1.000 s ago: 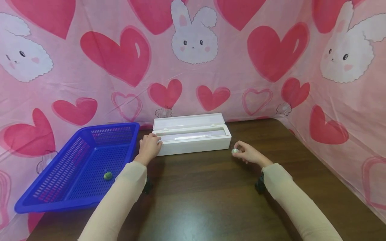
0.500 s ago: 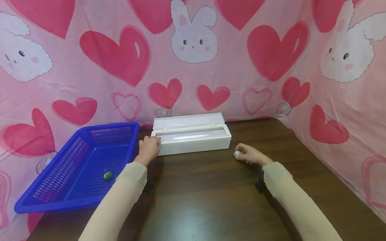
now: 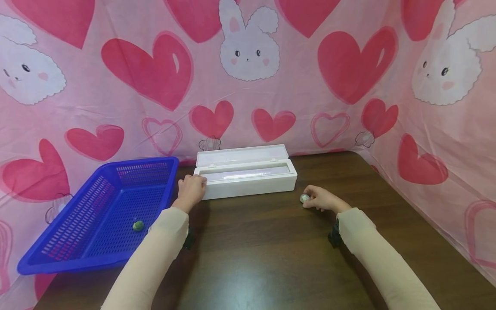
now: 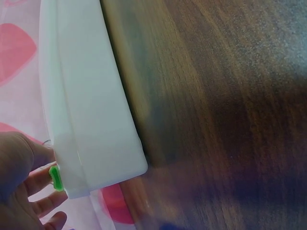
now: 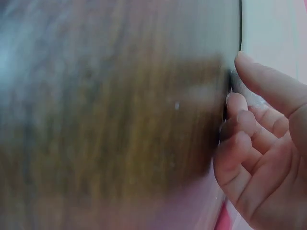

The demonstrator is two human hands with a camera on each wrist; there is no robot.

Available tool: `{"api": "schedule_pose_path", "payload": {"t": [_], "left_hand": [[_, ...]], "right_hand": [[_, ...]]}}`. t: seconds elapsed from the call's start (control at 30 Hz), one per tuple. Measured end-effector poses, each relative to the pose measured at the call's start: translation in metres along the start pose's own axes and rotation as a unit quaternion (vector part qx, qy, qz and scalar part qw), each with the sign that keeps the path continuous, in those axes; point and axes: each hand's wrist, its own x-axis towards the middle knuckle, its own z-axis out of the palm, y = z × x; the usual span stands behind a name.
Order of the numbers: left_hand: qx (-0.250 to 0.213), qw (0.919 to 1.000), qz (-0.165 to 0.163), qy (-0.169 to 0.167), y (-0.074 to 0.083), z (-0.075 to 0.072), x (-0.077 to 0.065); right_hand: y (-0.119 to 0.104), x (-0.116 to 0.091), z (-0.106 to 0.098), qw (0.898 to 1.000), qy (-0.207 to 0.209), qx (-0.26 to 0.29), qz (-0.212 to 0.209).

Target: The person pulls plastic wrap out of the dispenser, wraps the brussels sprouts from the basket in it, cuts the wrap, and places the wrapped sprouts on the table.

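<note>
A long white box with a raised hinged lid stands toward the back of the table. My left hand grips its left end; in the left wrist view the thumb and fingers surround the corner, beside a small green tab. Across the box's opening lies a shiny translucent strip. To the right of the box, my right hand pinches a small pale round thing between thumb and fingers, low over the tabletop. In the right wrist view it looks greyish and is mostly hidden by the fingers.
A blue plastic basket with perforated walls stands at the left, partly behind the left sleeve. Inside it lies a small round green thing. Pink cloth with hearts and rabbits hangs behind the brown table.
My right hand has moved slightly right and down with the pale round thing, then stayed almost still. The left hand and the box keep their place.
</note>
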Motion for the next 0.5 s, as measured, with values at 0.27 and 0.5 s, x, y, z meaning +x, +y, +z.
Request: {"api": "schedule_pose_path", "payload": {"t": [0.27,0.5], "left_hand": [[-0.006,1.0,-0.001,-0.005,0.0,-0.002,0.001],[-0.008,0.9999,0.006,-0.006,-0.002,-0.003,0.004]], "right_hand": [[-0.004,-0.005,-0.014,1.0,-0.026,0.015,-0.007],[-0.014,-0.003,-0.03,1.0,0.003,0.019,-0.002]]}}
